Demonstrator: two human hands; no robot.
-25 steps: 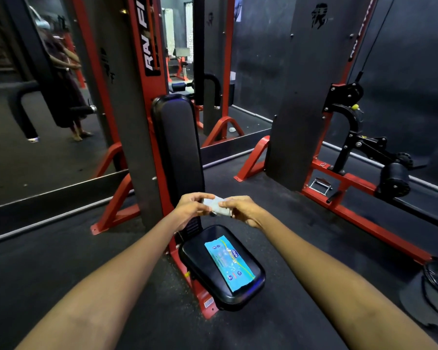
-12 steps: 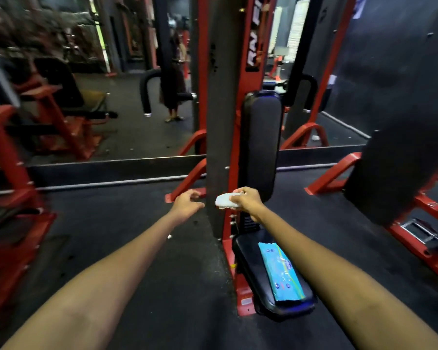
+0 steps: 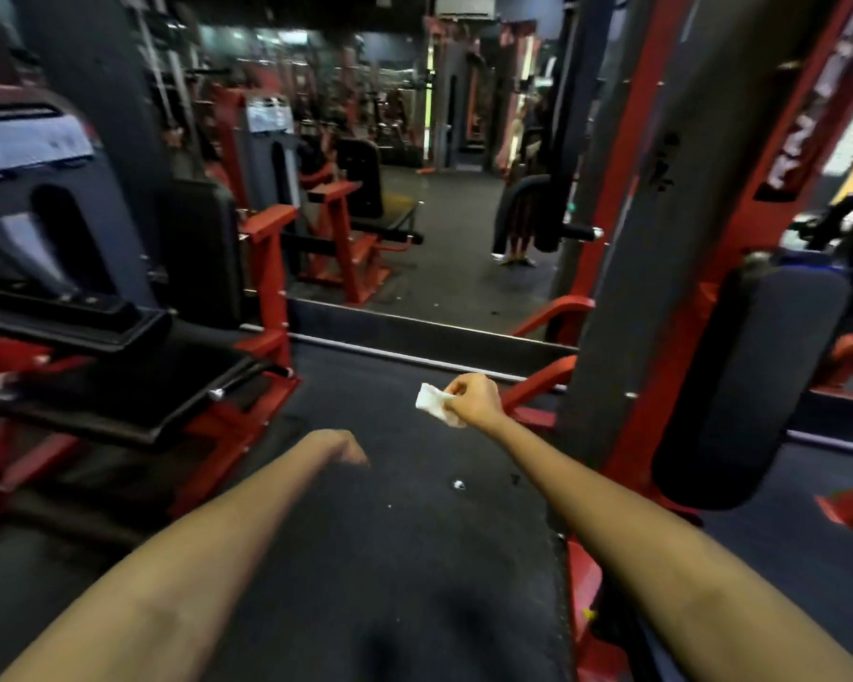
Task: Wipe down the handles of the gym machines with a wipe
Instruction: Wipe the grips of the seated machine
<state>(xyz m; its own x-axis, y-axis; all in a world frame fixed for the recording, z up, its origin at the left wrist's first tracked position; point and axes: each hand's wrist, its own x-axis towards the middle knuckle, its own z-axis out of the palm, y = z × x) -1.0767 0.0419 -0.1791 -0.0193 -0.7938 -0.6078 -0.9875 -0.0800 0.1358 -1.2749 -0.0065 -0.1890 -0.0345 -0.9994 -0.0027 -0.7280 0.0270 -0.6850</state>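
Observation:
My right hand is held out at mid-frame and pinches a small folded white wipe, which sticks out to its left. My left hand hangs lower and to the left, bent downward at the wrist; it holds nothing, and its fingers are mostly hidden. A red and black gym machine with a dark pad and a short chrome-tipped bar stands to the left, apart from both hands.
On the right stands a red-framed machine with a black back pad and grey column. A mirror wall ahead reflects more machines and a standing person. Dark rubber floor lies between the machines, with a small scrap on it.
The view has swung left, away from the seat with the wipe packet, which is out of frame. My left hand let go of the wipe and dropped; my right hand keeps it.

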